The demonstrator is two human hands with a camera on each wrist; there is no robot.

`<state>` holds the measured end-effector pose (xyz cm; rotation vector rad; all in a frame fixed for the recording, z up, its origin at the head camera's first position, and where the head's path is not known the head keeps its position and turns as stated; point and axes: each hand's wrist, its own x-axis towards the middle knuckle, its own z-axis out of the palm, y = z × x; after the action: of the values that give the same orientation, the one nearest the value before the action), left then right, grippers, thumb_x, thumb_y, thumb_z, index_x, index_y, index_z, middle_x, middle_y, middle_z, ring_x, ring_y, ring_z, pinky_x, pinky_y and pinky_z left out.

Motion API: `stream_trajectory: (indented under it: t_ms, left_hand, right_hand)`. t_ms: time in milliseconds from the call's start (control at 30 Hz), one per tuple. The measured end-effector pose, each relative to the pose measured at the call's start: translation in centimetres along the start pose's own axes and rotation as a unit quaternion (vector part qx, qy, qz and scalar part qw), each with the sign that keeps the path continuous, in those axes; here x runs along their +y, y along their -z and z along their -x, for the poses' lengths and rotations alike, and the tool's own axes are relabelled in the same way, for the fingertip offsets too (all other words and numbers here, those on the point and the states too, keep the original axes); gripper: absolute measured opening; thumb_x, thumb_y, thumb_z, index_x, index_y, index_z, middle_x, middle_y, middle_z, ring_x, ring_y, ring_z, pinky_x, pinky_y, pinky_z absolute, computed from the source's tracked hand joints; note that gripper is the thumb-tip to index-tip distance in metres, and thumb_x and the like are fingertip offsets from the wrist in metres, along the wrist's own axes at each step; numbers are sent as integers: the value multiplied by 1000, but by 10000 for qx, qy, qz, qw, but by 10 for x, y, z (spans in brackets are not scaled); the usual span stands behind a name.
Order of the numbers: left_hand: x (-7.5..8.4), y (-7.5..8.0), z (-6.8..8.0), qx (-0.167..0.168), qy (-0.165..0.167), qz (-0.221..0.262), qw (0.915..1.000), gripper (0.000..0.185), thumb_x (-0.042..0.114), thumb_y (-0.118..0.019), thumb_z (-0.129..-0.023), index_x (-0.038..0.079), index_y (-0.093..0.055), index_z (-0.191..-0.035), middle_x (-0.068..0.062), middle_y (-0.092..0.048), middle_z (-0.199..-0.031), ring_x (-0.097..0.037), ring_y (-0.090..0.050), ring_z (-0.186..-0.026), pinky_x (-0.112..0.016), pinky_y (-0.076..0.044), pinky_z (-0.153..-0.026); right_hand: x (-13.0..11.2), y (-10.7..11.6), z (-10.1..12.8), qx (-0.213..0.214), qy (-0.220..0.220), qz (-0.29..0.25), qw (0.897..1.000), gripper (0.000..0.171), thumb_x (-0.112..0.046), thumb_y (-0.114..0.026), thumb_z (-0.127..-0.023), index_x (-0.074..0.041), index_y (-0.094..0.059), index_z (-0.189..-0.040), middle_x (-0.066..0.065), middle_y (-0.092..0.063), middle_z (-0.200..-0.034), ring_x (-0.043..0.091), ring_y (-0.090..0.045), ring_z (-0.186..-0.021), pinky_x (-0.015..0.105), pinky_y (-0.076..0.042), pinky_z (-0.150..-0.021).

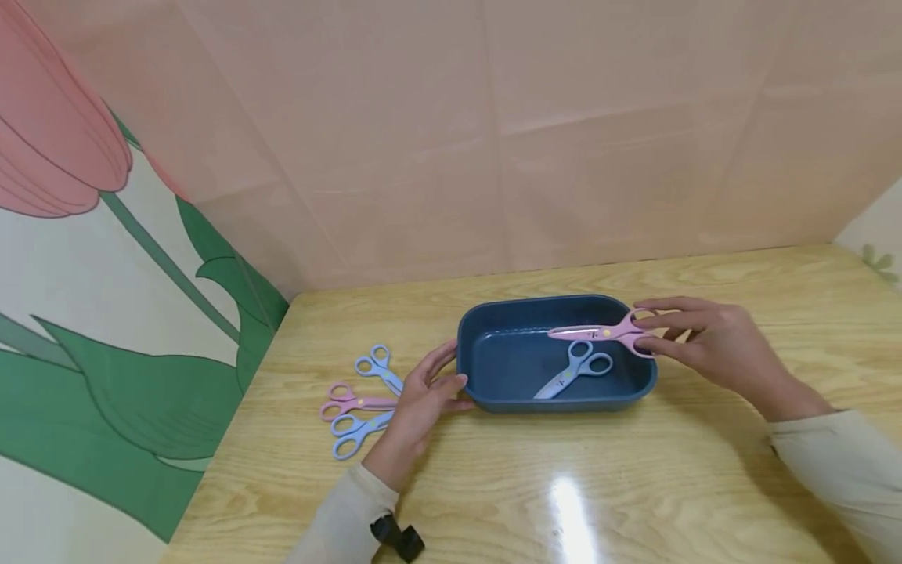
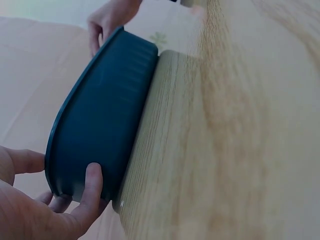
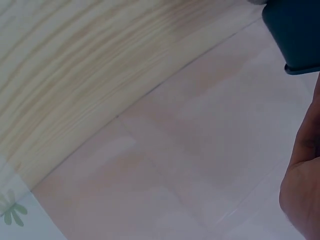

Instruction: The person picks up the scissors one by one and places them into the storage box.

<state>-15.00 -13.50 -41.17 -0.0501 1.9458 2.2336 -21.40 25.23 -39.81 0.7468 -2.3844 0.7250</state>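
Note:
In the head view, a dark blue rectangular container (image 1: 557, 406) stands on the wooden table, with blue scissors (image 1: 574, 372) lying inside. My left hand (image 1: 420, 403) grips its left end; the left wrist view has the thumb at the rim and fingers against the outer wall. Pink scissors (image 1: 606, 333) are held by their handle loops in my right hand (image 1: 712, 341), above the container's right end. Their blades point left, over the inside. The right wrist view catches only part of my right hand (image 3: 302, 185) and a corner of the container (image 3: 295, 37); the scissors are out of sight there.
Left of my left hand lie pink scissors (image 1: 345, 403) between two blue pairs, the upper scissors (image 1: 380, 366) and the lower scissors (image 1: 359, 431); the hand and forearm partly cover them. A pink covering (image 1: 493, 157) rises behind the table's back edge. A tulip-patterned surface (image 1: 162, 376) borders the left side.

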Motion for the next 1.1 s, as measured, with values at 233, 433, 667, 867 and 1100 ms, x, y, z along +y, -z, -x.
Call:
stream_trajectory:
  t_ms: [233,433,667,867,1100]
  left_hand:
    - [1,-1,0,-17,-12,0,10000,59,-1,-60,-95,11,-43,-150,-11,-41,-157,-16,-66,-100,-39,-64,-79]
    - [1,0,0,-10,-3,6,10000,59,-1,-60,-95,12,-43,-150,-11,-41,-157,-17,-66,-100,-40,-64,-79]
    - [0,0,1,-12,-1,-5,10000,59,-1,-60,-95,11,-43,-150,-12,-41,-157,-16,-65,-100,-38,-63,-79]
    - [1,-1,1,-4,-26,11,10000,59,0,-61,-95,12,-43,-150,-12,-40,-157,-17,-66,-104,-38,-63,-78]
    - [0,0,1,-46,-6,36,10000,59,-1,-60,-96,11,-42,-150,-13,-40,-157,-18,-65,-104,-36,-64,-77]
  right_hand:
    - [-7,-1,-2,-62,-45,-43,10000,45,-17,-94,-59,-20,-80,-102,-2,-78,-88,-19,-54,-61,8,-42,-47]
    - [-12,-6,-3,-47,324,-70,9994,36,-17,-94,-58,-24,-82,-92,-1,-77,-103,-13,-54,-59,7,-41,-47]
    - [-15,-9,-4,-457,758,165,9959,36,-23,-94,-59,-24,-81,-94,1,-77,-107,-11,-52,-55,6,-31,-44]
    - [-16,-10,-3,-645,687,285,9951,34,-26,-92,-63,-24,-81,-95,1,-76,-110,-13,-46,-53,6,-27,-43]
    - [-17,-11,-3,-759,775,412,9932,31,-25,-91,-66,-23,-81,-96,2,-76,-112,-15,-41,-50,6,-24,-43]
